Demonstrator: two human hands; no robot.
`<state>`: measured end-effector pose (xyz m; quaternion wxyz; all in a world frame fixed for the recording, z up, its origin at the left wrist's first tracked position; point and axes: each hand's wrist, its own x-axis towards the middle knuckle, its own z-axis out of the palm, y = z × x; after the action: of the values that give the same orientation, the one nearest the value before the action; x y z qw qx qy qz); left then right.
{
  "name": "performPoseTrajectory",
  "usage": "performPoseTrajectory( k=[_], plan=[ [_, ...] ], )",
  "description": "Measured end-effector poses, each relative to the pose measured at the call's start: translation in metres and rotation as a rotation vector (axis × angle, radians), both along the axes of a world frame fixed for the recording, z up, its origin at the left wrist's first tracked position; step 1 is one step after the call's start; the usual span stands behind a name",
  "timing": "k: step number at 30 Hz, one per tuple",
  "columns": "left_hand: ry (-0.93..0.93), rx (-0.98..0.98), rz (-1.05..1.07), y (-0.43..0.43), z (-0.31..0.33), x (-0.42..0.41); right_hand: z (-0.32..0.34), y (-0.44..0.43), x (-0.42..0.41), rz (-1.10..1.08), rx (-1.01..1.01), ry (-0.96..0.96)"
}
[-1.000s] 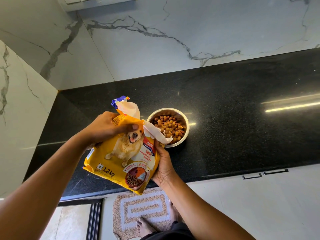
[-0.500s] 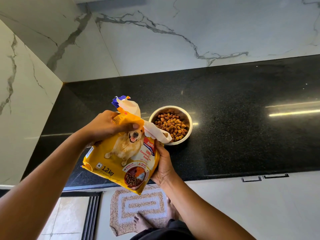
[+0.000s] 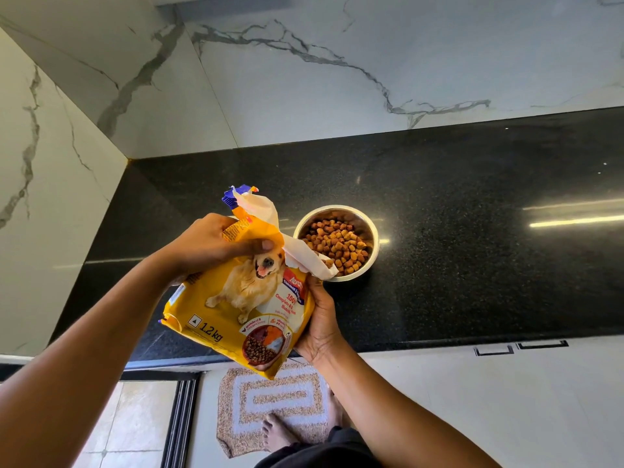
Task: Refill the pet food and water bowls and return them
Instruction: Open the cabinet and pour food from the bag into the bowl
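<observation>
Nothing much has moved since the earlier frames: both hands keep the same hold on the food bag [image 3: 236, 309], only the head camera drifts a little. Bag mouth stays tipped toward 2 o'clock, torn white lip hanging over the near rim of the steel bowl [image 3: 370, 255].

Bowl sits on the black table [image 3: 489, 265], just beside the bag at its 2 o'clock, roughly filled with kibble [image 3: 337, 243]. No pieces visibly falling now. No water bowl in view.

Left hand [image 3: 209, 244] clenched over the bag's upper neck, thumb pressed across the front panel. Right hand [image 3: 319, 322] cups the bag's lower right edge from underneath; its fingers are mostly hidden behind the bag, so the exact wrap there can't be told.

Handling, as judgement: bag is soft film, printed 1.2 kg, moderately heavy and floppy; contents shift and the mouth collapses if unsupported. Best hold is what's there, one hand pinching the neck to steer flow, one under the base taking weight. Film looks glossy, likely slippery, so grip a fold rather than a flat panel. Bowl is stiff and smooth and could slide on the polished table if nudged; lift it by the rim with both hands, level, since the kibble is loose.

Food fill looks about done; water and returning remain.
</observation>
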<state>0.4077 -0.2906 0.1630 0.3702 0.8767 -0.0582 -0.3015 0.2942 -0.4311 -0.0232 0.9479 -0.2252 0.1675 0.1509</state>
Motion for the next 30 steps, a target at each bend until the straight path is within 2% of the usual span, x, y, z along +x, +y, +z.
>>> performPoseTrajectory(
  k=[15,30],
  plan=[
    [-0.007,0.019,-0.024,-0.008,0.004,-0.004,-0.002,0.000,-0.004,0.006,0.024,0.019],
    [-0.011,-0.096,0.022,-0.012,0.009,0.001,0.018,-0.024,0.013,-0.004,0.005,-0.023]
  ],
)
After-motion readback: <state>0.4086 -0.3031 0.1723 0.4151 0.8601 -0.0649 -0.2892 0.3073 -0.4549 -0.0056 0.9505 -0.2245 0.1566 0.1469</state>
